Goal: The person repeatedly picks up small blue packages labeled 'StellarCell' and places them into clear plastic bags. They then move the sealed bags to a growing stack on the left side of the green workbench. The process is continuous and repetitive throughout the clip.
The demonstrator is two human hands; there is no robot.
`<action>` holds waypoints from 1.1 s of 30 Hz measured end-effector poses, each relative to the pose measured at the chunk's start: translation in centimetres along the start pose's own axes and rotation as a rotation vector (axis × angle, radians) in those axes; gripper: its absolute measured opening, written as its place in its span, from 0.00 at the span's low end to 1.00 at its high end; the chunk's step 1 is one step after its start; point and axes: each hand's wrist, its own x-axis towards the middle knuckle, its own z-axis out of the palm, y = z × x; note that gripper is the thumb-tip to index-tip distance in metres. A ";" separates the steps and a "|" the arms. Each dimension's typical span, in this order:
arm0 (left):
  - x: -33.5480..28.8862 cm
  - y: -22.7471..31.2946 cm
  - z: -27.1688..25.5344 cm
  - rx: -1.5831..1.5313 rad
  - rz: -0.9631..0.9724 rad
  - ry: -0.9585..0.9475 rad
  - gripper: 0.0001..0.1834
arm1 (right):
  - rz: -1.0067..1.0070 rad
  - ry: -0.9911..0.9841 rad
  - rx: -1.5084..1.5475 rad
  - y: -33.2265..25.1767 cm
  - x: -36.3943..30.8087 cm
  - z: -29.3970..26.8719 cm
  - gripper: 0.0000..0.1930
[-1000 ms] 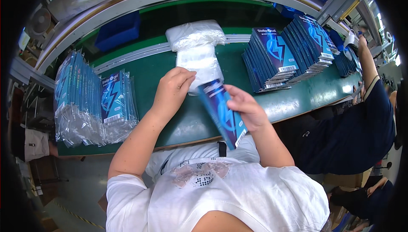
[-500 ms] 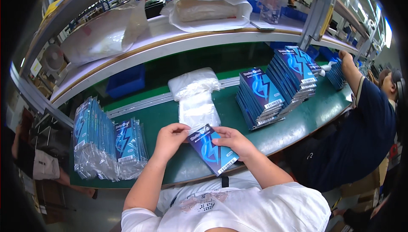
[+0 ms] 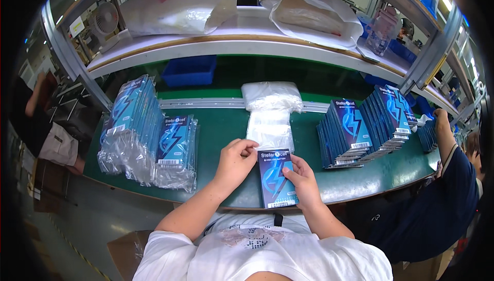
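Straightened since half a second ago, the blue box (image 3: 274, 182) is now held squarer to the worker (image 3: 257, 258), above the near part of the bench (image 3: 218, 133). Leftmost stand bagged boxes (image 3: 146, 132); then the left hand (image 3: 236, 161), fingers bunched by the box's top corner, though whether they pinch film I can't tell. Next, the box looks light, fairly stiff, probably slick. At its right, the right hand (image 3: 305, 184) grips the side edge, thumb on the face, a sensible hold
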 end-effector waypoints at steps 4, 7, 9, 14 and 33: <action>-0.9 -0.5 0.5 0.153 0.145 -0.004 0.07 | 0.003 0.000 -0.026 0.7 0.6 -0.1 0.29; -1.4 0.4 -0.3 0.205 0.248 -0.097 0.10 | -0.053 -0.049 -0.027 0.6 0.5 -0.3 0.29; -1.9 1.1 -1.1 0.201 0.268 -0.202 0.11 | -0.056 -0.066 -0.027 0.7 0.1 -0.5 0.28; -2.8 0.3 -1.5 -0.221 0.049 -0.458 0.10 | -0.028 0.068 -0.051 0.7 -1.3 -1.1 0.14; -6.7 6.4 1.8 -1.105 -0.603 -0.445 0.19 | -0.848 -0.073 -0.644 -3.9 -2.8 0.0 0.22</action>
